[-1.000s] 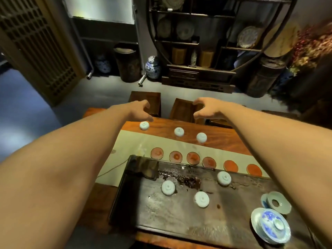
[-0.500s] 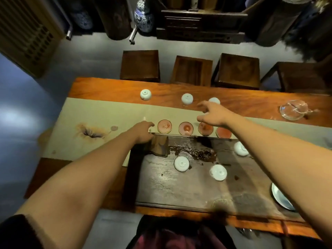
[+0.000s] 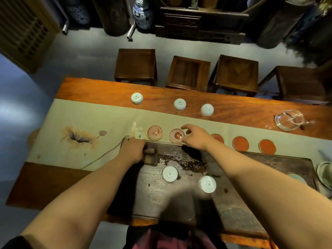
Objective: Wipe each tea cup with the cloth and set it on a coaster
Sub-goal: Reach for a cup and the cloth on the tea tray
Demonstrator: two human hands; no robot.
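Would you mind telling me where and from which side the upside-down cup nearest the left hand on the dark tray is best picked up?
That cup sits mouth down with its foot ring up, so I would come from straight above and pinch its round side wall between thumb and fingers. The right hand looks freer; the left hand rests at the tray's corner on a brown block.

Three pale cups [image 3: 179, 104] sit upside down on the desk's [image 3: 93, 90] far side; two more cups [image 3: 170, 173] lie inverted on my dark tea tray [image 3: 251, 203]. Between them runs a row of round red coasters [image 3: 155, 133]. The folded brown cloth [image 3: 150, 156] rests at the tray's left corner.
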